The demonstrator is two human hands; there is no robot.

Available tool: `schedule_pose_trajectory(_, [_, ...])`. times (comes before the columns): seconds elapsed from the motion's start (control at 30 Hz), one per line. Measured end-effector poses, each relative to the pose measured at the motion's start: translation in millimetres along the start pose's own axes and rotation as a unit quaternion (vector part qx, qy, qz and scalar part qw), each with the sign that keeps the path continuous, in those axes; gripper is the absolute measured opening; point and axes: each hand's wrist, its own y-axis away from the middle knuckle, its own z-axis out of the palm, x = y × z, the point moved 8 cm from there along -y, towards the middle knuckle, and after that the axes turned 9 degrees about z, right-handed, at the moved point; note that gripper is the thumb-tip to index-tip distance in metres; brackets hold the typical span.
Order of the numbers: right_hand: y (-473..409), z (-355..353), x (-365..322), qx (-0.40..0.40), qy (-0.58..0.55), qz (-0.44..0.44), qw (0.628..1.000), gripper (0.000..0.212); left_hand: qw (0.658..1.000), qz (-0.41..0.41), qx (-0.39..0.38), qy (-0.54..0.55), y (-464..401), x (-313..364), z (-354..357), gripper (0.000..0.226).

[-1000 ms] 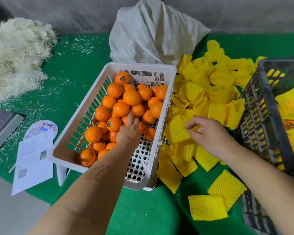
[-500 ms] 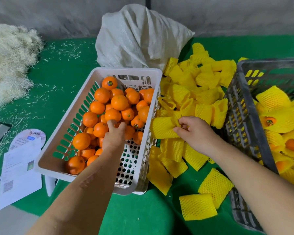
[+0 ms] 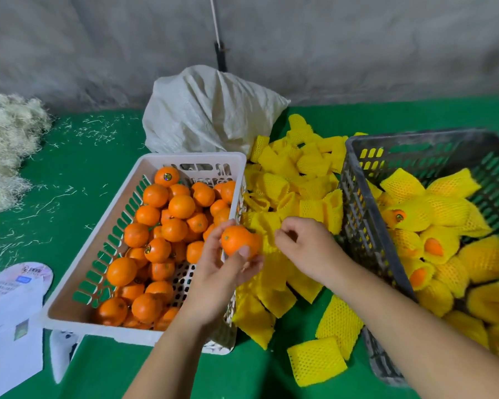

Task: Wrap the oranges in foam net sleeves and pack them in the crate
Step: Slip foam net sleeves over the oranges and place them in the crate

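Left hand (image 3: 213,272) just lifted 1 orange (image 3: 238,240) out of the basket (image 3: 98,234), fingers curled around it; right hand (image 3: 308,249) at 3 o'clock pinches a sleeve (image 3: 264,226). Wrapping's next, I'd say.

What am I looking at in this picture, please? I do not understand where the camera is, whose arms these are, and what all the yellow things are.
There is no machine here. A person wears a camera on the head, so you look forward and down at their own two arms.

The left hand holds one orange in its grip. The right hand pinches a yellow foam net sleeve right beside it, ready to wrap the fruit.

On the green table cover stand a white basket of bare oranges and, to the right, a dark grey crate with oranges already wrapped. Between them lies a pile of empty foam sleeves. Behind is a white sack; at the left are pale straw-like filling and some papers.
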Motion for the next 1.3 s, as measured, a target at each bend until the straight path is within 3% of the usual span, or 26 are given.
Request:
schedule_pose_trajectory(0.07, [15.7, 1.5, -8.4, 0.042, -0.027, -0.023, 0.998, 0.026, 0.997, -0.047, -0.043, 0.048, 7.2, -13.4, 14.1, 0.046])
schedule_pose_trajectory(0.13, [27.2, 9.6, -0.6, 0.041, -0.116, 0.017, 0.992, 0.007, 0.994, -0.070, -0.037, 0.076, 10.4, -19.0, 9.8, 0.046])
schedule_pose_trajectory(0.2, [35.3, 17.3, 12.0, 0.029, -0.149, 0.059, 0.987, 0.026, 0.990, -0.090, -0.052, 0.098, 12.2, -20.8, 8.2, 0.045])
schedule_pose_trajectory(0.3, [43.8, 13.6, 21.2, 0.084, -0.133, 0.065, 0.985, 0.020, 0.981, -0.113, -0.111, 0.107, 15.1, -20.5, 17.4, 0.046])
schedule_pose_trajectory(0.37, [49.3, 4.7, 24.0, 0.157, -0.127, 0.065, 0.977, 0.014, 0.978, -0.115, -0.147, 0.097, 17.9, -19.8, 23.6, 0.056])
schedule_pose_trajectory(0.43, [55.2, 0.5, 20.1, 0.204, -0.067, 0.059, 0.975, 0.025, 0.974, -0.122, -0.169, 0.092, 20.1, -20.9, 25.5, 0.075])
schedule_pose_trajectory(0.5, [57.1, 9.2, 11.8, 0.184, 0.002, 0.045, 0.982, 0.039, 0.969, -0.131, -0.193, 0.085, 23.8, -21.3, 27.2, 0.076])
schedule_pose_trajectory(0.57, [57.5, 17.8, 9.3, 0.155, -0.004, 0.035, 0.987, 0.038, 0.967, -0.132, -0.207, 0.068, 25.8, -21.2, 28.8, 0.064])
schedule_pose_trajectory(0.8, [60.6, 1.0, 15.6, 0.175, -0.132, 0.066, 0.973, 0.031, 0.987, -0.086, -0.137, -0.012, 21.2, -23.6, 25.3, 0.053])
schedule_pose_trajectory(1.03, [74.2, -0.8, 5.8, 0.212, -0.157, 0.068, 0.962, 0.006, 0.995, -0.042, -0.086, 0.025, 17.6, -15.0, 18.3, 0.050])
schedule_pose_trajectory(1.17, [72.9, -9.2, 12.7, 0.243, -0.096, 0.100, 0.960, 0.014, 0.984, -0.075, -0.158, 0.026, 22.9, -12.0, 25.4, 0.055])
schedule_pose_trajectory(1.3, [66.5, -9.9, 18.5, 0.238, -0.070, 0.108, 0.963, 0.028, 0.953, -0.139, -0.266, -0.041, 34.2, -19.3, 40.1, 0.062])
